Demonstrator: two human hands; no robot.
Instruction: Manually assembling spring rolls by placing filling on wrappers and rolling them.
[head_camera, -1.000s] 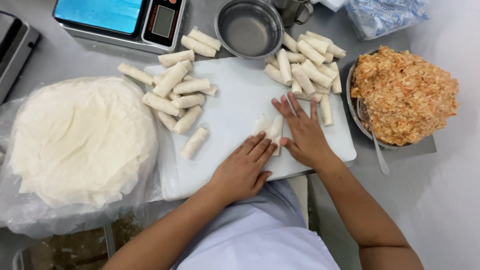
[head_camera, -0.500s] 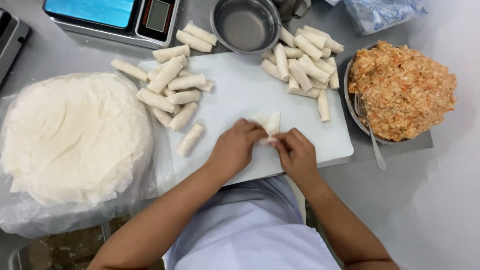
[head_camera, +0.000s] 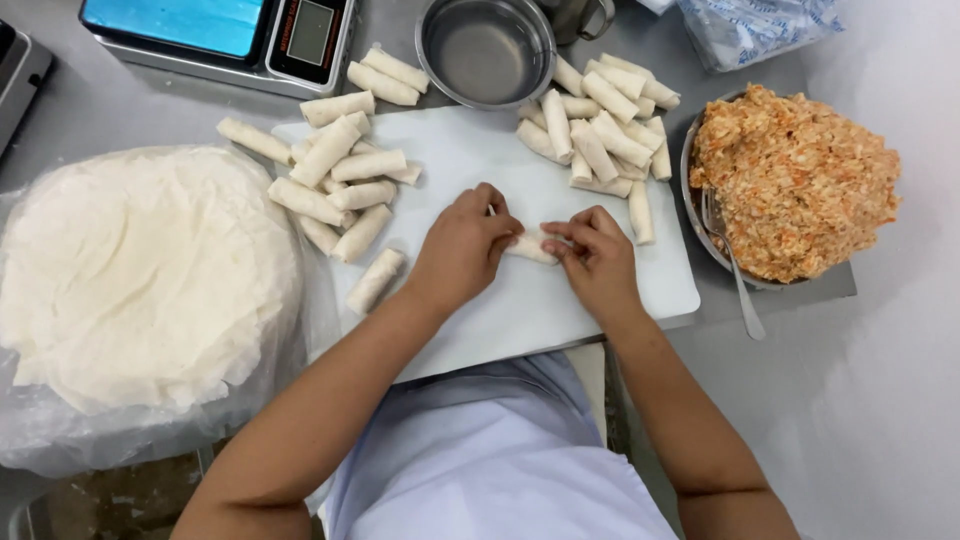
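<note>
Left hand: the left hand (head_camera: 462, 248) is laid on the white cutting board (head_camera: 480, 160), fingers curled down onto the left end of a small roll (head_camera: 530, 246); the end is pinched under the fingertips.
Right hand: the right hand (head_camera: 598, 262) is set on the other end of the same roll; thumb and fingers are closed narrowly about it.
Roll: a pale wrapped roll is held between both hands, lying crosswise near the middle of the board; only its middle is seen, the ends being covered by the fingers.
Left pile: finished rolls (head_camera: 335, 180) are heaped at the board's left edge, some lying off it on the grey table (head_camera: 130, 100); one roll (head_camera: 374, 281) lies apart, nearer the left forearm.
Right pile: a second heap of rolls (head_camera: 600, 125) is stacked at the far right corner of the board, just beside an empty metal bowl (head_camera: 485, 50).
Filling: an orange minced filling (head_camera: 795, 180) is heaped in a metal dish at the right, with a spoon (head_camera: 735, 270) leaned at its near rim.
Wrappers: a round stack of thin white wrappers (head_camera: 140, 275) is spread on clear plastic to the left of the board.
Scale: a scale with a blue top (head_camera: 220, 30) is placed at the far left, behind the board.
</note>
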